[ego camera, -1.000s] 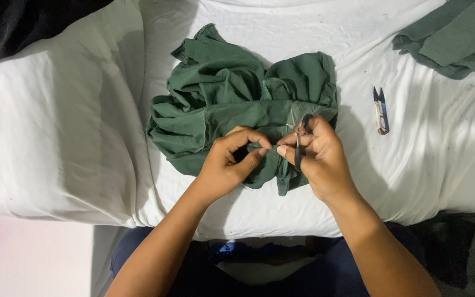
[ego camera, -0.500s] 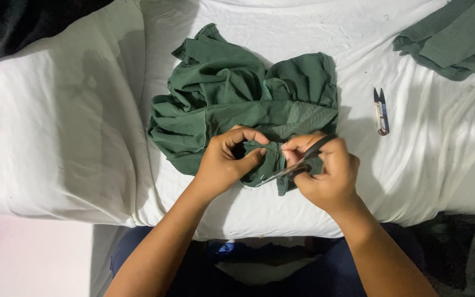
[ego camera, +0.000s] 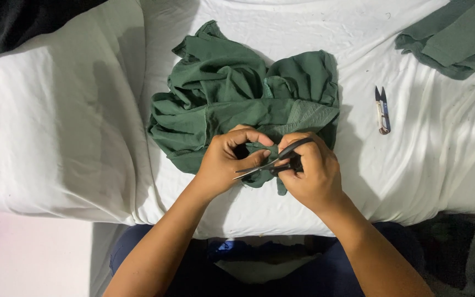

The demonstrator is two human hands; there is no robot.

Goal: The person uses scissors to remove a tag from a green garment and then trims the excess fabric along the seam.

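Right hand grips black scissors; left hand pinches the crumpled green garment on white sheet.

We find no packages, signs or screens anywhere in view. We find no label that we can make out on the cloth either. The one marked item is a black fabric at the top left corner, lying on the white bedding. It carries a fragment of a white printed mark at its left edge, cut off by the border of the view. The mark is rounded in shape, white on black. We cannot tell more of its form from what shows.
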